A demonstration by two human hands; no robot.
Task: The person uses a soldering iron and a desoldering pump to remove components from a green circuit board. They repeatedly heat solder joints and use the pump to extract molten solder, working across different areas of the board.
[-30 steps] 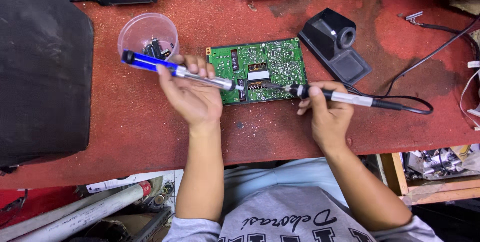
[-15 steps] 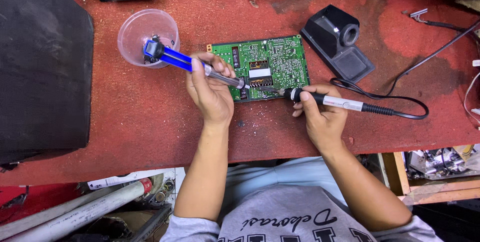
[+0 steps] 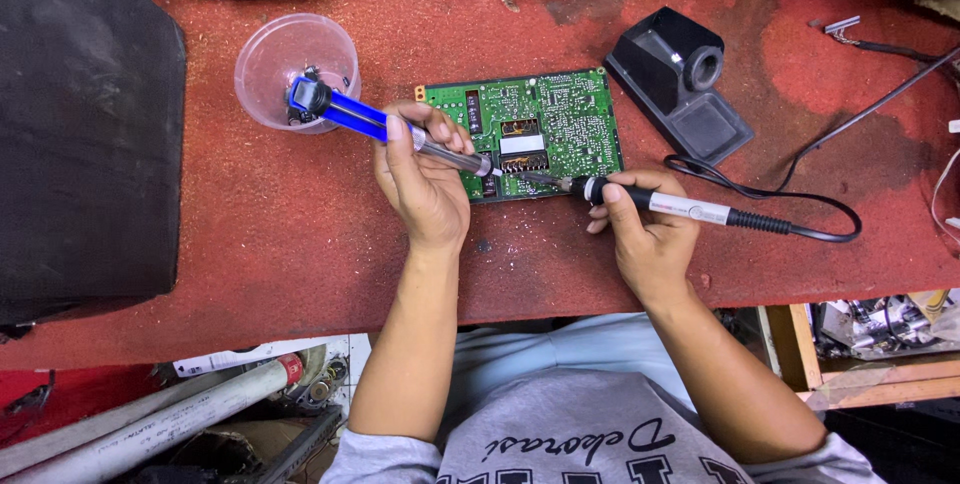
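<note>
A green circuit board (image 3: 555, 114) lies flat on the red bench top. My left hand (image 3: 425, 179) grips a blue and silver desoldering pump (image 3: 345, 114), its tip down at the board's lower edge. My right hand (image 3: 645, 229) holds a soldering iron (image 3: 690, 208) like a pen, and the iron's tip meets the board right next to the pump's tip. The iron's black cable (image 3: 800, 229) loops off to the right.
A clear plastic cup (image 3: 275, 59) with small parts stands left of the board. A black iron stand (image 3: 680, 84) sits right of it. A large dark panel (image 3: 85, 124) covers the bench's left side. Equipment lines the far edge.
The pump's rear end swung up and toward the cup, so the tool now slants more steeply. Both tips have stayed together at the board's lower edge.
</note>
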